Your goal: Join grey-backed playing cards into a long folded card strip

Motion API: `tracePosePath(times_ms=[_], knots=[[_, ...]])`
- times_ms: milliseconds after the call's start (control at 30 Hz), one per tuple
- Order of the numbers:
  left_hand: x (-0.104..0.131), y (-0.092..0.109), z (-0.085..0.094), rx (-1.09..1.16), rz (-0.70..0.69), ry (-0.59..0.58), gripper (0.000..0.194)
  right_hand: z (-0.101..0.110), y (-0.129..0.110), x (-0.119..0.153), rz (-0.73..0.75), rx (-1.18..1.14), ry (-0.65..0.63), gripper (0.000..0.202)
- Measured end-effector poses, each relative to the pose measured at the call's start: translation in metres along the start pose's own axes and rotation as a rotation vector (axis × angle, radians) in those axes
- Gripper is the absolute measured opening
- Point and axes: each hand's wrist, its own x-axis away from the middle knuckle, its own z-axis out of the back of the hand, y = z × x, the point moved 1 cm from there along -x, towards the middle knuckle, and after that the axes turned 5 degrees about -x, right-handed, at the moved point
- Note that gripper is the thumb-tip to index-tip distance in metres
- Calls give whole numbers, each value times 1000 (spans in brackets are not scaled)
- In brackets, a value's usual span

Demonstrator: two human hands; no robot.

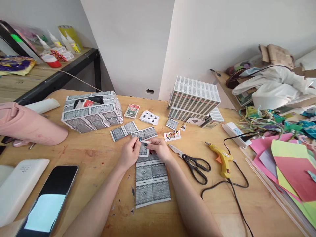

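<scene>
Between the fingers of my left hand (pixel 130 152) and my right hand (pixel 159 149) is a playing card (pixel 143 150) with a grey patterned back; both hands pinch it at its upper part. Below it on the table lies a panel of joined playing cards (pixel 153 179), backs up, its far end partly hidden by my hands. Just beyond my fingers are a pair of joined cards (pixel 145 132) and another such pair (pixel 123 130). A pair of black-handled scissors (pixel 191 161) rests to the right of my right hand, blades partly apart.
A card-covered box (pixel 92 113) stands at the back left, near a card pack (pixel 132 111) and loose cards (pixel 149 117). Stacked card packs (pixel 194 98) stand back right. A yellow glue gun (pixel 223 161) trails its cable at right. A phone (pixel 49 200) and pink bottle (pixel 34 126) lie left.
</scene>
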Motion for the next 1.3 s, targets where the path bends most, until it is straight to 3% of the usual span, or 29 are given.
tracePosePath(times_ms=[300, 400, 533, 667, 967, 1133, 1300], knots=[[0, 1, 2, 188, 45, 22, 39, -1, 2, -1, -6, -52, 29, 29], [-1, 0, 5, 248, -5, -38, 37, -1, 3, -2, -3, -55, 76, 30], [0, 0, 4, 150, -8, -114, 32, 0, 5, -4, 17, -37, 112, 34], [1, 2, 1, 38, 5, -74, 32, 0, 8, -5, 18, 12, 116, 37], [2, 2, -1, 11, -64, -13, 38, -7, 10, -5, 1, 109, 120, 43], [1, 1, -2, 18, -36, 7, 37, -9, 8, -4, 23, 123, 133, 44], [0, 1, -1, 32, -7, 31, 37, -12, 5, 1, 76, 165, 237, 40]])
